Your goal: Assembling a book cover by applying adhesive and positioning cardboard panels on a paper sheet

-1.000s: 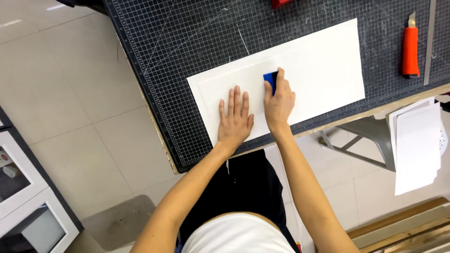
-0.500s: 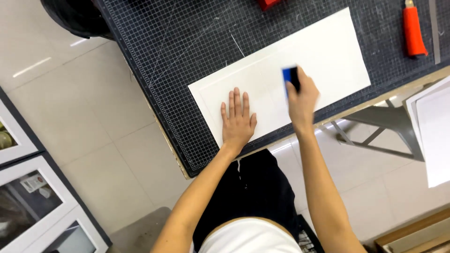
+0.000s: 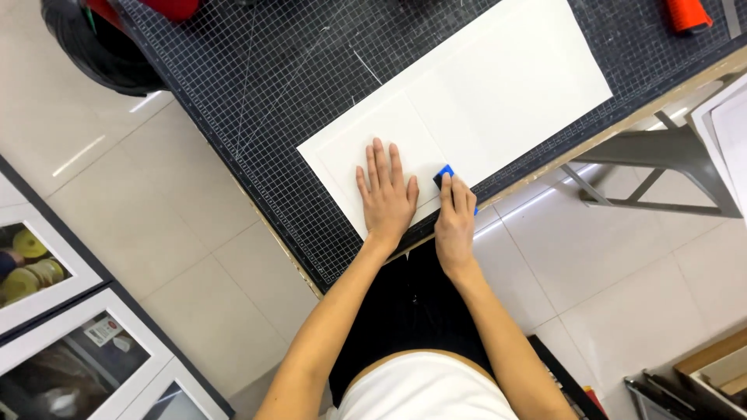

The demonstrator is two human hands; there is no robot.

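Note:
A large white board [image 3: 498, 85] lies on a dark gridded cutting mat [image 3: 257, 85]. A smaller white sheet [image 3: 366, 148] lies on the board's left part. My left hand [image 3: 386, 194] rests flat on that sheet, fingers spread. Just to its right, my right hand [image 3: 454, 218] grips a small blue scraper [image 3: 444, 173] and presses it on the board near the table's front edge.
An orange utility knife [image 3: 685, 14] lies at the mat's far right. A red object [image 3: 167, 8] and a black round thing [image 3: 85, 47] are at the top left. Framed pictures [image 3: 54, 311] stand on the floor at left; white sheets [image 3: 727, 124] at right.
My right hand with the blue scraper moved out to the right along the board, then came back beside my left hand near the front edge. The left hand stayed flat on the sheet.

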